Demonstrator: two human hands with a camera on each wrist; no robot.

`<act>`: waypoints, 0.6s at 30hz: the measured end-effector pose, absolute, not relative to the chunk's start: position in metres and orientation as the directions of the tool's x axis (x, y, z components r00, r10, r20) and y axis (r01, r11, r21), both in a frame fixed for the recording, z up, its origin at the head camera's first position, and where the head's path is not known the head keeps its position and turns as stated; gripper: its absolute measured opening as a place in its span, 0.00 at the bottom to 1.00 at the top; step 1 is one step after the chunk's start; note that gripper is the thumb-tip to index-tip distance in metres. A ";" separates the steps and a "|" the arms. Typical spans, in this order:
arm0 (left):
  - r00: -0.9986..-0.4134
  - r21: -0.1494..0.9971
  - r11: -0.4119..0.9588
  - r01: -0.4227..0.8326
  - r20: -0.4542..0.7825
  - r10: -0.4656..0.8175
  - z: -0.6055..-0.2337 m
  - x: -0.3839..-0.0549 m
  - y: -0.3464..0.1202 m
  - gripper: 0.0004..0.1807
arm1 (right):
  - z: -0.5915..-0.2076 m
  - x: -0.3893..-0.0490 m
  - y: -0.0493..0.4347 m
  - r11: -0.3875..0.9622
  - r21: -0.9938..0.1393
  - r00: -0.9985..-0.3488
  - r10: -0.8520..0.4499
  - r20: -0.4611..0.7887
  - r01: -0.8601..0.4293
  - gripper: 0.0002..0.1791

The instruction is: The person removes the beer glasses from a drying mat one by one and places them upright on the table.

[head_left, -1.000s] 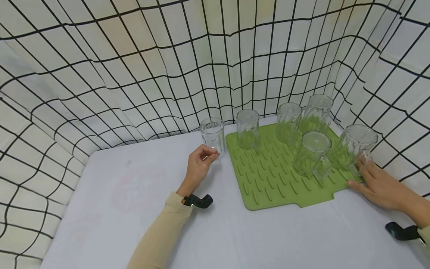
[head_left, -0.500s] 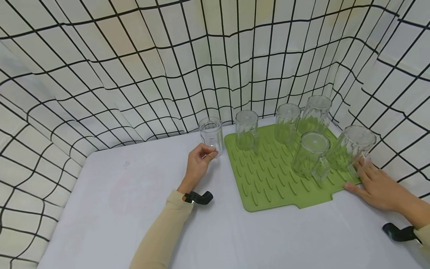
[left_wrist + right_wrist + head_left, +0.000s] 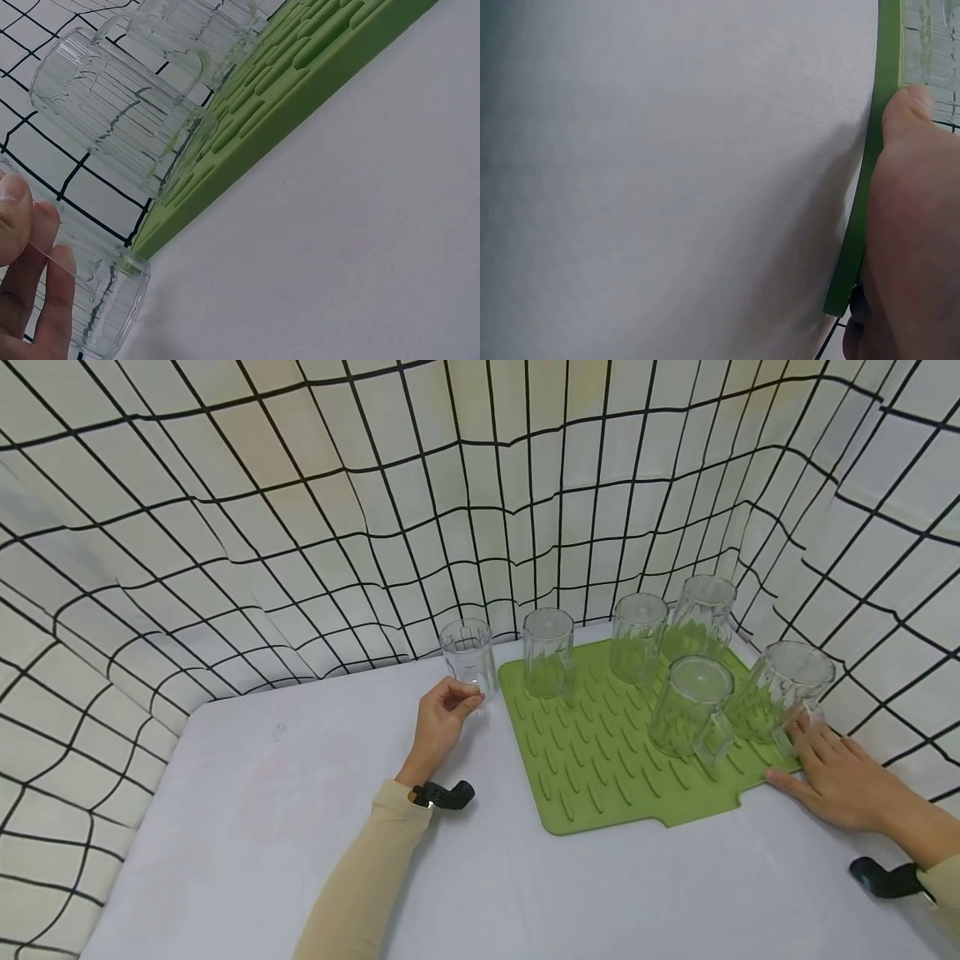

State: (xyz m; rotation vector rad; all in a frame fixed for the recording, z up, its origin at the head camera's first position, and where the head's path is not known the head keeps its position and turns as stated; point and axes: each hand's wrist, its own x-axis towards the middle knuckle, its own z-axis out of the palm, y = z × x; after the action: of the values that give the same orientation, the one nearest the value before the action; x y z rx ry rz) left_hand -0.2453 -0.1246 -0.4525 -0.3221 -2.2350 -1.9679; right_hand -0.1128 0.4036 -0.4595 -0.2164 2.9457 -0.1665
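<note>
A clear glass mug (image 3: 468, 652) stands upright beside the left edge of the green drying mat (image 3: 581, 797). My left hand (image 3: 441, 718) pinches this mug's handle between thumb and fingers; the left wrist view shows the fingertips (image 3: 61, 259) close up. My right hand (image 3: 847, 781) lies at the mat's front right corner, fingers extended beside the handle of a ribbed glass mug (image 3: 787, 689). In the right wrist view, the right thumb (image 3: 907, 105) rests at the mat's edge, and the other fingers are mostly hidden behind the hand.
More glass mugs stand on the mat: one at the back left (image 3: 548, 652), two at the back right, and one nearer the front (image 3: 690, 706). A black wire grid (image 3: 480, 510) with white cloth behind it rises along the back and sides of the white table (image 3: 270, 827).
The left hand and its mug have shifted slightly toward the back relative to the mat. The right hand stays at the mat's corner. The head view has drifted a little.
</note>
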 end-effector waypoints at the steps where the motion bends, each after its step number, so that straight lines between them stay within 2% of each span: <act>1: -0.966 0.959 0.122 0.257 0.251 0.066 -0.452 -0.246 -0.125 0.08 | -0.459 -0.113 0.403 0.983 -0.121 -0.973 -0.154 -0.171 -0.135 0.55; 9: -0.965 0.953 0.152 0.262 0.254 0.072 -0.451 -0.250 -0.125 0.07 | -0.459 -0.112 0.403 0.980 -0.142 -0.972 -0.162 -0.171 -0.138 0.54; 18: -0.967 0.954 0.157 0.255 0.255 0.021 -0.449 -0.250 -0.119 0.07 | -0.459 -0.112 0.403 0.981 -0.136 -0.974 -0.160 -0.163 -0.139 0.54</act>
State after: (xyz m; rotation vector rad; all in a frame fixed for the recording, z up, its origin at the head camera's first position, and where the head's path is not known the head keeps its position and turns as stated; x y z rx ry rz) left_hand -0.2498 -0.1194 -0.4486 -0.2712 -2.2438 -1.9098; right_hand -0.1124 0.4026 -0.4590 -0.2245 2.9533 -0.1844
